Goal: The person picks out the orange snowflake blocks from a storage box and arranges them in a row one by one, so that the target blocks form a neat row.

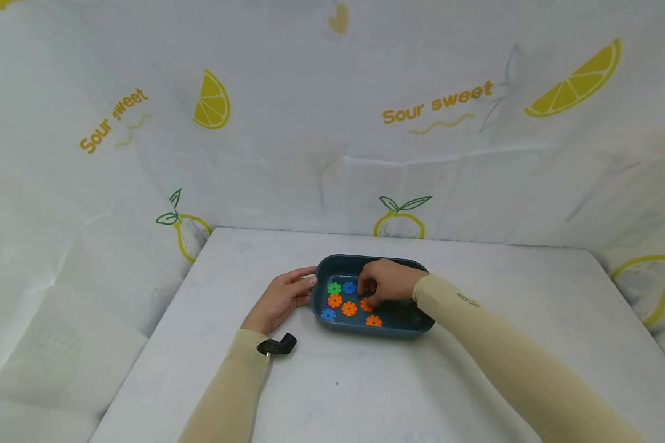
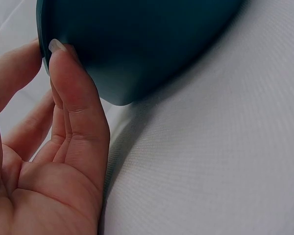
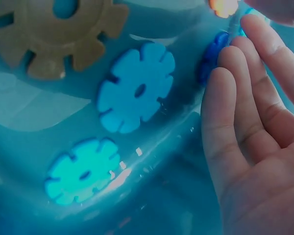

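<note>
A dark blue-green oblong tray [image 1: 360, 328] holds several flat snowflake-shaped plastic discs. At its left end my left hand [image 1: 281, 298] grips the rim, with fingertips on the tray's wall [image 2: 137, 49] in the left wrist view. My right hand [image 1: 390, 282] reaches down inside the tray, fingers bent, its thumb by an orange disc [image 1: 366, 304]. In the right wrist view a dark blue disc [image 3: 210, 61] lies behind the fingertips. A blue disc [image 3: 137, 88], a turquoise disc [image 3: 83, 171] and a large, near orange-brown disc [image 3: 59, 29] are beside that hand.
The tray stands on a white-covered table [image 1: 332, 394]. Behind it hangs a white cloth [image 1: 310, 123] printed with lemons. More discs lie in the tray's left part: a green disc [image 1: 334, 288], a blue disc [image 1: 328, 314] and an orange disc [image 1: 374, 320]. A black strap [image 1: 277, 345] is at the left wrist.
</note>
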### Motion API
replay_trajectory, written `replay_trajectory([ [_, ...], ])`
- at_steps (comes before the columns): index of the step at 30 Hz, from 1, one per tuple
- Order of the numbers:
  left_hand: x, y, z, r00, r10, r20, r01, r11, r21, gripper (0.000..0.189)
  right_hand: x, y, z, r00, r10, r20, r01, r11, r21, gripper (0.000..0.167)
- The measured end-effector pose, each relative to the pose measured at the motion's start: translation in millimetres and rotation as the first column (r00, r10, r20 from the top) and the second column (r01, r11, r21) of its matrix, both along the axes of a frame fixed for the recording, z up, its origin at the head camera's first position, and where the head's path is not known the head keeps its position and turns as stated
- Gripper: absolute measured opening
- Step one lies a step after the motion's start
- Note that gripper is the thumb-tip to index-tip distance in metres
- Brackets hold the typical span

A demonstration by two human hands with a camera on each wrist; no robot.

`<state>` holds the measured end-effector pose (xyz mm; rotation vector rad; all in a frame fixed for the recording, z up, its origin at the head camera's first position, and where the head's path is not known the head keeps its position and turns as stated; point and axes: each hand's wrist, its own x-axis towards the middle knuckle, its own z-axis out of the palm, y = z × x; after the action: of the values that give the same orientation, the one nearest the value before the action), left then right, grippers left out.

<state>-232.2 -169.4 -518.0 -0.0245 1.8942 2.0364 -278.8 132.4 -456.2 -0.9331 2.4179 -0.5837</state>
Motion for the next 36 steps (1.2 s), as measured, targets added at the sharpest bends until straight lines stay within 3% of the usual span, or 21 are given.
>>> replay_trajectory([
  [6, -1.0, -1.6, 4.0, 1.000, -0.002, 0.000, 0.002, 1.000, -0.002, 0.044, 2.6, 2.6, 8.3, 1.000, 0.016, -0.006, -0.016, 1.000, 0.017, 0.022],
  [17, 1.2, -0.7, 2.0, 1.000, 0.004, 0.010, -0.005, 1.000, 0.013, 0.045, 0.5, -0.8, -2.7, 0.999, 0.049, -0.016, -0.049, 0.999, 0.010, 0.024],
  [36, 0.7, 1.3, 3.6, 1.000, 0.002, 0.001, -0.002, 1.000, 0.011, 0.045, -0.2, 1.2, -1.9, 0.999, 0.016, -0.035, -0.016, 1.000, -0.002, 0.016],
])
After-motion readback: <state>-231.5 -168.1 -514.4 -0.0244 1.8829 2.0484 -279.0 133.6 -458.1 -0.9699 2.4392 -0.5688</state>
